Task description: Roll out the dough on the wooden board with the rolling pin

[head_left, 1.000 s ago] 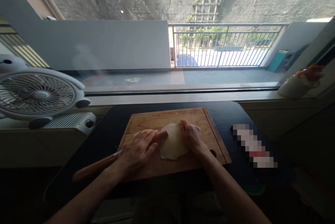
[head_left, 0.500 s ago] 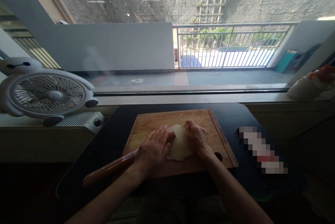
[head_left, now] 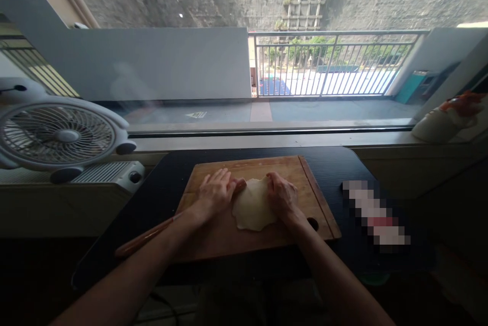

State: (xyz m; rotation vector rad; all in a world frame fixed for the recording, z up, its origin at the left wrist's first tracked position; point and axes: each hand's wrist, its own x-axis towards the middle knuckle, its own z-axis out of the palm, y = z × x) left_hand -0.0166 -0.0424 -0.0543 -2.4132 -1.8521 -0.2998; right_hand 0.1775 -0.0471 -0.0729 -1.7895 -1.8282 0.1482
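board (head_left: 219, 242) bearing dough (head_left: 251, 209), left hand (head_left: 215, 189) flat over rolling pin (head_left: 144, 237), right hand (head_left: 282, 198) curled at dough's edge, pinch unclear

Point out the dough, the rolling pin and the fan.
Dough (head_left: 253, 206), head view: middle of its sheet.
Rolling pin (head_left: 145, 237), head view: exposed left section.
Fan (head_left: 67, 136), head view: its central hub.
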